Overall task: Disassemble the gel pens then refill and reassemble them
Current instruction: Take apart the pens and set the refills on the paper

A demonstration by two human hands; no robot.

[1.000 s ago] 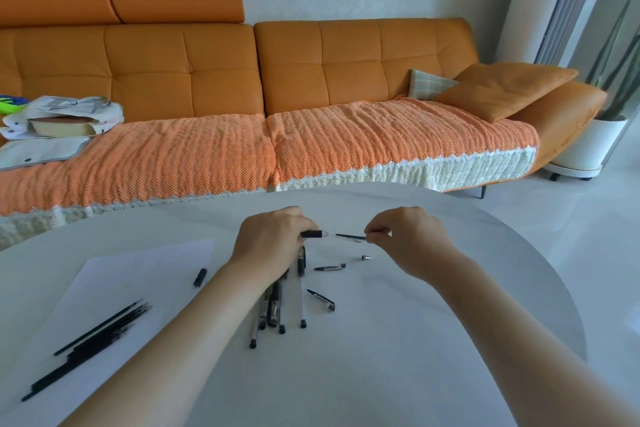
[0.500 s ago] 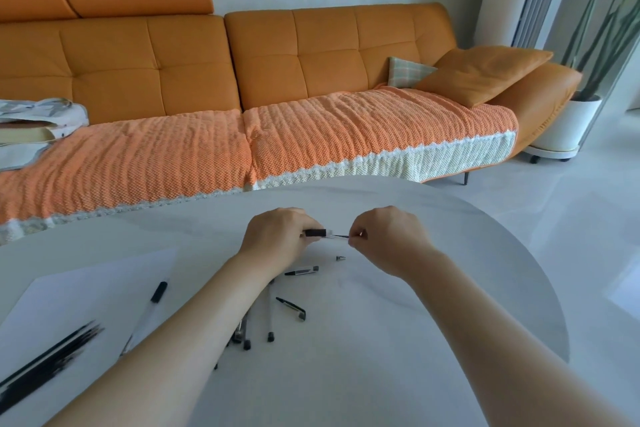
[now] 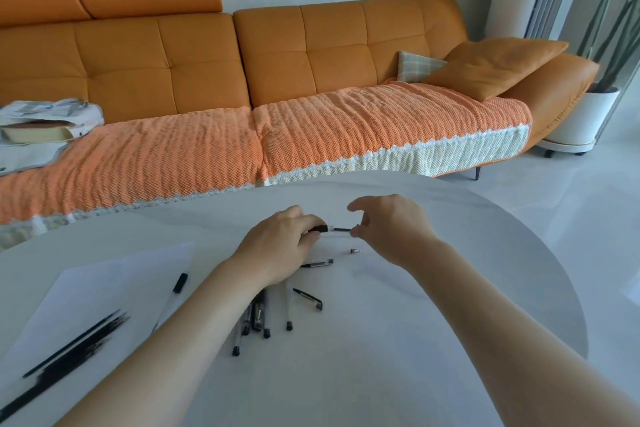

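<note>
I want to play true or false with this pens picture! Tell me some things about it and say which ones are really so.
1. Both hands hold one pen. True: the left hand grips the pen and the right hand pinches its other end.
2. The black refills lie on the sofa. False: they lie on the paper sheet on the table.
3. A small pen tip lies on the table near the right hand. True.
4. The sofa is blue. False: it is orange.
5. A bunch of pens lies beside the left forearm, partly under it. True.
</note>
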